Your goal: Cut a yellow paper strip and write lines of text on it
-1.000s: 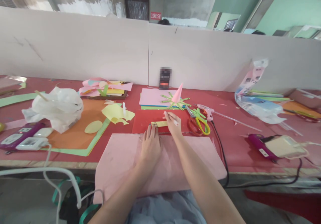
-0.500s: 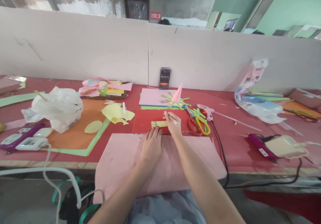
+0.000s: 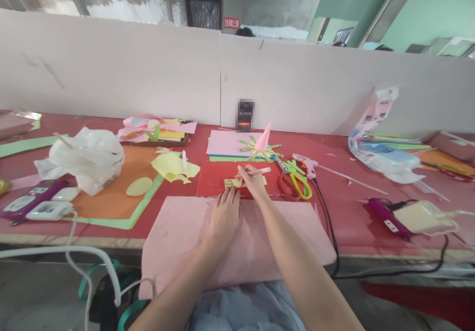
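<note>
Apparently your flat, empty left hand (image 3: 225, 211) steadies the paper strip (image 3: 230, 183); your right hand (image 3: 254, 182) pinches a pen (image 3: 261, 171), slanted for writing. Scissors (image 3: 284, 170) lie right of it.

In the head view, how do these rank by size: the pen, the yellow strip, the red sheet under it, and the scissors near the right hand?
By visible area:
1. Red sheet
2. Scissors
3. Yellow strip, partly covered
4. Pen, partly covered

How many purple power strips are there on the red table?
2. One power strip lies at the left, nearer than the white plastic bag; the other lies at the right, nearer than the printed plastic packaging. More may be hidden.
</note>
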`<state>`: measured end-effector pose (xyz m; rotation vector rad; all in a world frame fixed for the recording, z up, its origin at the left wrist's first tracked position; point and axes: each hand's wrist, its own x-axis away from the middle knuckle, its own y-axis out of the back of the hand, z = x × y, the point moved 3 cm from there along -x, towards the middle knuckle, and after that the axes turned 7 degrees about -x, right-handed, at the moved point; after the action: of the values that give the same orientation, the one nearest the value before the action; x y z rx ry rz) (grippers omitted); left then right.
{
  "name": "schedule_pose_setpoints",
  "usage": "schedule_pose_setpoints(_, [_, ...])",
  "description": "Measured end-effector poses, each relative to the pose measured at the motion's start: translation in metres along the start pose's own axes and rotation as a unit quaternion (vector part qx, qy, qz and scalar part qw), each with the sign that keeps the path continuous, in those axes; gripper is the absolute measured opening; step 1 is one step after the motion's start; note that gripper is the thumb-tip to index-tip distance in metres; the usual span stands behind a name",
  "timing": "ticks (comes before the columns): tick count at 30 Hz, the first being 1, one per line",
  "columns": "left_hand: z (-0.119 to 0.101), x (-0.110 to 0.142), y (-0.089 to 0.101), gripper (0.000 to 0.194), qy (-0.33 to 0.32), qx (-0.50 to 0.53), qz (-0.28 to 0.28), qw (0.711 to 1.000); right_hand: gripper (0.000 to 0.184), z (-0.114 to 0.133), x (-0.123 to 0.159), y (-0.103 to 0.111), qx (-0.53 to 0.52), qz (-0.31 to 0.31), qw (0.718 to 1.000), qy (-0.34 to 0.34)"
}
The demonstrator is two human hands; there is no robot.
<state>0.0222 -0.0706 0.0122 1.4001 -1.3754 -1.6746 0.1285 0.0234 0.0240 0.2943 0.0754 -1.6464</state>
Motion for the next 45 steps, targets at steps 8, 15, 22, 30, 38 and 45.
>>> schedule_pose_setpoints(8, [0.0001, -0.0006, 0.0003, 0.038, -0.002, -0.002, 0.0, 1.0, 0.034, 0.0008, -0.0005, 0.0018, 0.045, -0.028, 0.998, 0.017])
schedule_pose_setpoints(15, [0.0002, 0.0, -0.0014, 0.038, -0.002, -0.004, 0.001, 1.0, 0.032, -0.0035, -0.0019, 0.0012, 0.071, -0.009, 0.997, 0.032])
schedule_pose_setpoints(22, [-0.0003, -0.0002, 0.0014, 0.038, -0.003, -0.001, 0.003, 1.0, 0.029, -0.0032, -0.0006, 0.0011, 0.062, 0.004, 0.997, 0.034])
schedule_pose_setpoints(30, [0.0006, 0.0, -0.0007, 0.038, -0.002, -0.004, -0.002, 1.0, 0.03, -0.0016, -0.0017, 0.0026, 0.068, -0.016, 0.997, 0.017])
schedule_pose_setpoints(38, [0.0004, 0.0003, 0.001, 0.039, -0.003, 0.0, 0.005, 1.0, 0.027, 0.0029, 0.0011, 0.0015, 0.06, -0.009, 0.998, 0.002])
schedule_pose_setpoints(45, [0.0004, -0.0001, 0.0019, 0.038, 0.001, 0.002, 0.002, 1.0, 0.026, 0.0042, 0.0017, 0.0017, 0.064, -0.004, 0.998, 0.005])
